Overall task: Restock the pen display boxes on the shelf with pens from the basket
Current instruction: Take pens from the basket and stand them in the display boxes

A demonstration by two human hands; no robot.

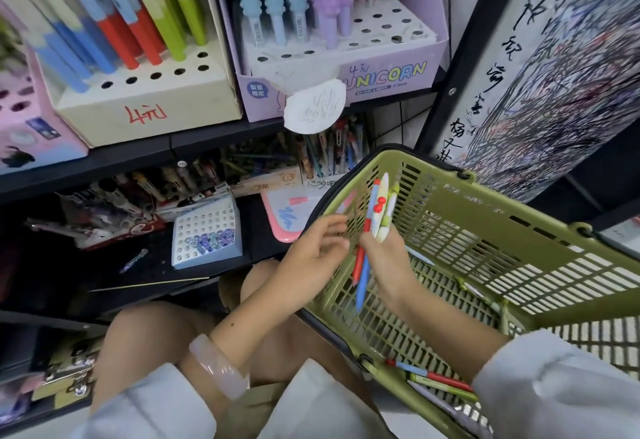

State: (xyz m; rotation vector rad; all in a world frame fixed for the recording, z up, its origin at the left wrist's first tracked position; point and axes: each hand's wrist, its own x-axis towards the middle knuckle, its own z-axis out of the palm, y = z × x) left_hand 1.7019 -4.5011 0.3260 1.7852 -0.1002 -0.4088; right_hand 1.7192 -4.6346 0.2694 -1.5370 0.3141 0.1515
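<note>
My right hand (382, 258) grips a bunch of pens (379, 210) upright over the olive green basket (485, 230); red, blue, white and green barrels stick out above and below the fist. Beside it, my left hand (318, 258) hovers with relaxed fingers near the lower pen ends, holding nothing. More pens (436, 378) lie in the basket's near corner. On the upper shelf stands a cream display box (145, 106) with blue, red and green pens and several free holes. Next to it is a lilac UNICORN box (346, 68) with blue, purple and pink pens.
A pink display box (31, 123) sits at the far left. The lower shelf holds cluttered pen boxes (180, 179) and a white perforated box (207, 230) with a few bead-topped pens. A scribbled test paper (540, 75) hangs on the right. My knees (180, 327) are below the hands.
</note>
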